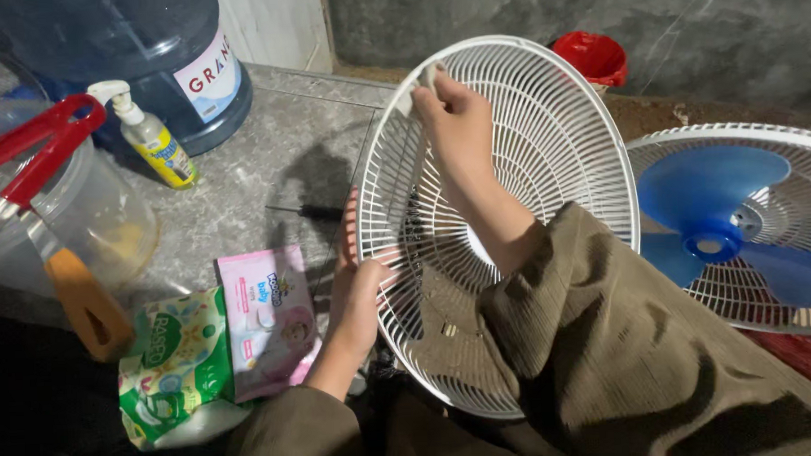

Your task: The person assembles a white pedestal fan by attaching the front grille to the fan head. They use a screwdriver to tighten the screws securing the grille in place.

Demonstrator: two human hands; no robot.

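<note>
1. A white fan guard (547,160) stood tilted on edge over the grey floor (268,161), and every place below was taken from it
2. The left hand (358,288) was at the guard's left rim, fingers curled round the wire edge and holding it from outside
3. The right hand (456,118) reached inside the guard near its upper rim, fingers pinched narrow on a small white cloth (416,88) pressed against the wires
4. The right arm crossed the middle of the guard, its olive sleeve (607,338) covering the guard's lower right part
5. Just left of the guard, beside the left hand, a pink pack of wipes (265,318) lay flat on the floor
6. Further left of the guard, touching the pink pack, lay a green pack of wipes (172,357)
7. A thin dark screwdriver (310,211) lay on the floor just beside the guard's left rim, above the left hand
8. Well left of the guard stood a small yellow pump bottle (155,142), and behind it a big blue water jug (130,58)
9. At the far left, well apart from the guard, was a clear plastic tub (100,221) with red handles (39,146) over it; what those handles belonged to could not be told
10. Right of the guard lay the fan body with blue blades (729,226) inside its own white rear guard (735,140)
11. Beyond the guard's top right rim sat a red container (593,58)
</note>
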